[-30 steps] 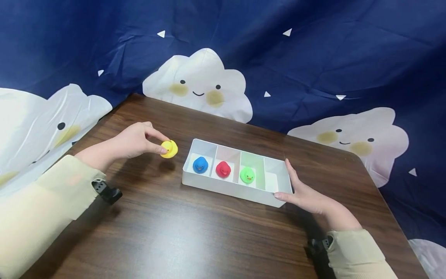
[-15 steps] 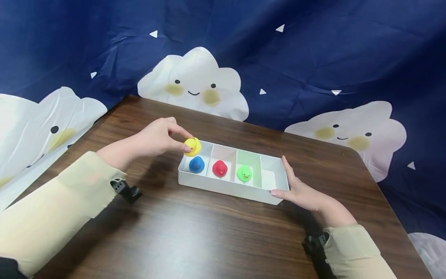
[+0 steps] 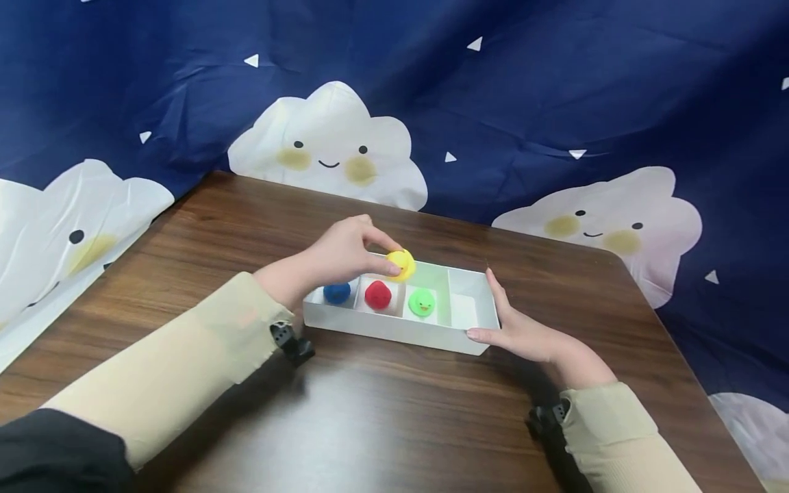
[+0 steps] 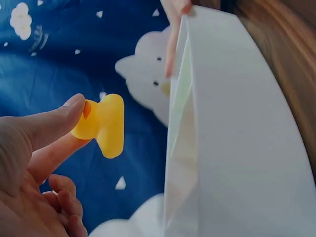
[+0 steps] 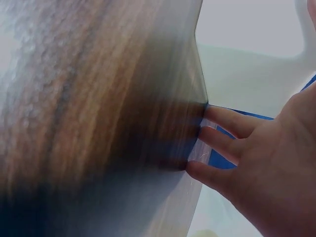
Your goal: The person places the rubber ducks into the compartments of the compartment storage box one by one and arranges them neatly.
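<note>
Between thumb and index finger, my left hand pinches a yellow rubber duck. The duck is held up over the white divided box, overlapping the red-tinted and green-tinted compartments in the head view. From the left wrist, the duck appears side-on, apart from the box wall. Inside the box sit a blue duck, a red duck and a green duck, each in its own compartment. My right hand grips the box's right end, thumb on the front rim, fingers along the end wall.
The box stands on a dark wooden table. Behind the table hangs a navy curtain printed with smiling clouds. Black wrist cameras sit at both cuffs.
My left hand has carried the yellow duck rightward, from beside the box's left end to over its middle. The right hand keeps its hold on the box. The head view has shifted slightly.
</note>
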Action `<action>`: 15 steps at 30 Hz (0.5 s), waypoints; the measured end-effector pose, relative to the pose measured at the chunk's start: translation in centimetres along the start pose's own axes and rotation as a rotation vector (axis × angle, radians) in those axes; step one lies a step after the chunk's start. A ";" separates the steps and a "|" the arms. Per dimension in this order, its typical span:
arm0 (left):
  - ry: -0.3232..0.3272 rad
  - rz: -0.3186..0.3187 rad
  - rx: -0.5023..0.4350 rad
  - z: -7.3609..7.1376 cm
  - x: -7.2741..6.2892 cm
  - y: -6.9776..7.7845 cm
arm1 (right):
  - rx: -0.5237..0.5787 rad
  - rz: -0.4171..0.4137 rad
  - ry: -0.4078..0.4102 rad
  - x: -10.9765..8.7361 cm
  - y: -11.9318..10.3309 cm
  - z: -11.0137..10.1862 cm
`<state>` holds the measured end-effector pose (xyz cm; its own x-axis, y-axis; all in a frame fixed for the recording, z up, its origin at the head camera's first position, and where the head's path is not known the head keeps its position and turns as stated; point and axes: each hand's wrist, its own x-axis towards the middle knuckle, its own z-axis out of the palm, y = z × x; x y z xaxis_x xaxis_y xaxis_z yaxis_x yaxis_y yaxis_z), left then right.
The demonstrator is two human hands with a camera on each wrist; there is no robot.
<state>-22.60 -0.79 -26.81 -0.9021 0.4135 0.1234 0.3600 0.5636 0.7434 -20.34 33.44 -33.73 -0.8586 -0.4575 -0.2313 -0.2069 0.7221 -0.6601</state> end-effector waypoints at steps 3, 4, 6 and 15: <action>-0.019 0.012 -0.004 1.5 1.0 0.9 | -0.002 0.008 0.002 0.1 -0.1 -0.1; -0.028 0.013 -0.006 2.0 1.3 1.1 | 0.002 0.012 0.000 0.2 -0.2 -0.1; -0.043 0.008 -0.001 2.8 1.8 1.7 | 0.012 0.015 -0.004 0.2 -0.1 -0.1; -0.086 -0.030 0.023 5.8 3.7 4.1 | 0.037 0.019 -0.029 0.0 0.0 -0.2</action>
<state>-23.03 7.21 -27.15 -0.8893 0.4552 0.0438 0.3393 0.5925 0.7307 -20.45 33.52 -33.57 -0.8483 -0.4591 -0.2638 -0.1732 0.7114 -0.6811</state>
